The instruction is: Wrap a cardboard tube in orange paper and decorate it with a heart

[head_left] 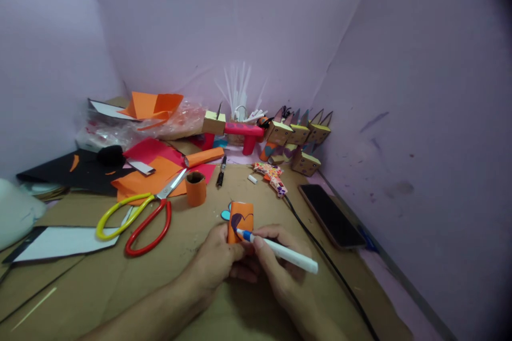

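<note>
My left hand [218, 261] is closed around a small orange paper-covered tube [247, 212], held upright just above the cardboard. A dark heart outline shows on the tube, its left half filled in dark purple. In a pen grip, my right hand [278, 261] holds a white marker [294, 257] with a blue collar, its tip at the heart's filled part. Behind the tube, a light-blue rounded piece [226, 215] with a dark outline sticks out to the left. Nearby stands another orange tube [196, 189], open at the top.
Yellow-and-red-handled scissors [150, 208] lie open on the left, by orange paper [148, 177]. A black pen [221, 172], a patterned glue gun [276, 178] with a black cord, and a phone [332, 216] lie ahead and right. Box-headed paper figures [298, 134] stand against the wall.
</note>
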Available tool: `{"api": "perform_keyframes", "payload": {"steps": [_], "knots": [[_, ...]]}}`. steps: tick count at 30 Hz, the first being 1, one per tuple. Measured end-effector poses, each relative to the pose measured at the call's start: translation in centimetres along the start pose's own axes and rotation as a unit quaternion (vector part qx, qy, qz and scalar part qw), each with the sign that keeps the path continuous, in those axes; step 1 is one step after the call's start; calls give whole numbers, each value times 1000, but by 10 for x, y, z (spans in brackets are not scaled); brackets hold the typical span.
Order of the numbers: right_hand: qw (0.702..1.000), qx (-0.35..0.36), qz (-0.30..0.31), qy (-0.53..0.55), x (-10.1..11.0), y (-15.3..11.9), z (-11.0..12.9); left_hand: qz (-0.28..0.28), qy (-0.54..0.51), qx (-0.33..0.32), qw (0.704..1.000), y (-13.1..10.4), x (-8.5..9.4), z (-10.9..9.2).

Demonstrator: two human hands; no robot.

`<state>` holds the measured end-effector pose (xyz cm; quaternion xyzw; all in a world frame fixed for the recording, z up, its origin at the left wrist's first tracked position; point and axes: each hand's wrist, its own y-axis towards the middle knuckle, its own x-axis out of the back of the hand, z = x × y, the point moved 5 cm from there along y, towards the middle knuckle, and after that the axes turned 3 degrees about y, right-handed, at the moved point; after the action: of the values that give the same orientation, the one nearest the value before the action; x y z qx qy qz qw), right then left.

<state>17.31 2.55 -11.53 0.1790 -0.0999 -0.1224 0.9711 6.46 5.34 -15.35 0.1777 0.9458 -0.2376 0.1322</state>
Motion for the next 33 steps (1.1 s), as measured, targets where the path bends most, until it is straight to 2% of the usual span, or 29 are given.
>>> {"api": "perform_keyframes", "payload": {"steps": [6,11,17,33], "knots": [[999,-24,-35,5,7,3,-5,11,-10,11,1000,1,1,4],[1000,5,-16,-24,9,6,-5,14,-17,2,1000,1,1,4],[999,31,-21,-35,8,6,-2,7,-7,15,1000,3,1,6],[1000,8,1,-30,6,6,-6,6,-10,11,1000,3,1,5]]}}
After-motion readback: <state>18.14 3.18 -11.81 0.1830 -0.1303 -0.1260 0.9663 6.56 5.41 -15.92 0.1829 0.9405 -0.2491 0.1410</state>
